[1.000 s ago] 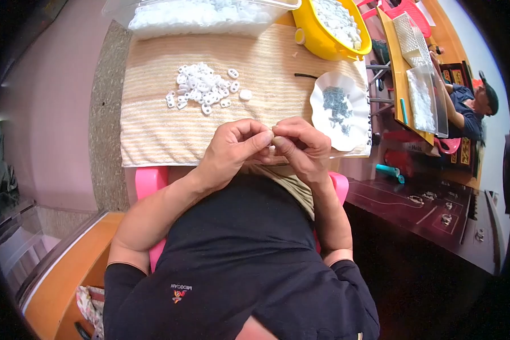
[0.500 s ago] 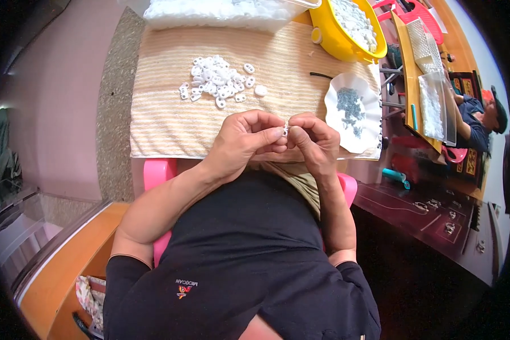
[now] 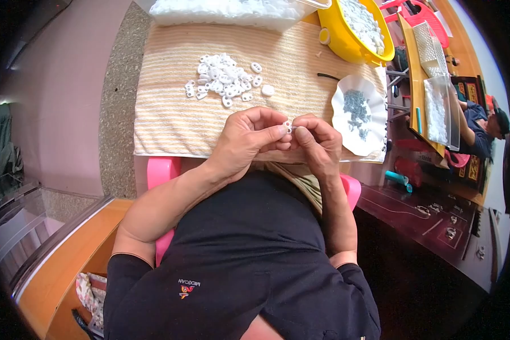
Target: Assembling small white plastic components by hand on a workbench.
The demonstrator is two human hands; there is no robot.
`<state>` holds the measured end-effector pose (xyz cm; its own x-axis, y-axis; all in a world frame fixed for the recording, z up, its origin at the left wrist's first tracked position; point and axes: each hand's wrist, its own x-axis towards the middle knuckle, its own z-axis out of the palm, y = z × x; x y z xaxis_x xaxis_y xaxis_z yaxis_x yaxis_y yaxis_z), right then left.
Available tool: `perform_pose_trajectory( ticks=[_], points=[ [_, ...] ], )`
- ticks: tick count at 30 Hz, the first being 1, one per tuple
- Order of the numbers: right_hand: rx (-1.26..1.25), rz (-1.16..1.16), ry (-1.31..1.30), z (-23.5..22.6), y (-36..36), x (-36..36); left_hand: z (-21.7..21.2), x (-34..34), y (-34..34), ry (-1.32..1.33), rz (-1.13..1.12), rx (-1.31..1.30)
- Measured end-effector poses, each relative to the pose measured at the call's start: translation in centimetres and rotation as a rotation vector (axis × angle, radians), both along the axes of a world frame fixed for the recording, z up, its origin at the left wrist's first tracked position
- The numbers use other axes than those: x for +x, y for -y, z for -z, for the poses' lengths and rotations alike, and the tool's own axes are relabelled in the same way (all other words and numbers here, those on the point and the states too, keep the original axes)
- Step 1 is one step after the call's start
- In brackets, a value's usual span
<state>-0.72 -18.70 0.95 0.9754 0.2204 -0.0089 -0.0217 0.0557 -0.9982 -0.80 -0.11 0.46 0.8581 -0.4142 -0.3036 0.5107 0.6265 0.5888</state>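
Above the near edge of the towel, my left hand (image 3: 248, 133) pinches a small white two-hole plastic piece (image 3: 288, 126) between thumb and fingertips. My right hand (image 3: 318, 139) meets it from the other side, thumb against forefinger, at the piece's edge; whatever is in that pinch is too small to make out. Beyond my hands lies a loose pile of white two-hole plastic pieces (image 3: 224, 76), with a few scattered to its right. A white wavy-rimmed plate (image 3: 374, 122) to the right holds many tiny dark grey parts (image 3: 355, 110).
A striped beige towel (image 3: 170, 124) covers the table. At the back stand a clear bin (image 3: 226, 20) of white pieces and a yellow basin (image 3: 337, 37), also filled. A thin black stick (image 3: 327, 76) lies near the plate. Another person (image 3: 479, 127) sits at a side table, far right.
The white piece has turned between my fingertips, so its holes now show more plainly. My hands stay together in nearly the same place; the whole view has shifted slightly.
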Motion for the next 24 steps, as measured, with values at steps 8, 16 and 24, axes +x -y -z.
perform_pose_trajectory(
  ticks=[8,16,24],
  points=[
    [-0.023,-0.013,0.013,0.1,0.3,0.0,-0.1,0.0,0.2,-0.003,-0.008,0.018],
    [-0.148,-0.03,0.027,-0.4,0.4,0.0,-0.4,-0.1,0.2,0.002,-0.002,0.058],
    [-0.484,-0.069,0.344,-1.5,0.4,0.5,-0.4,-0.1,0.2,0.047,0.007,0.118]
  ],
)
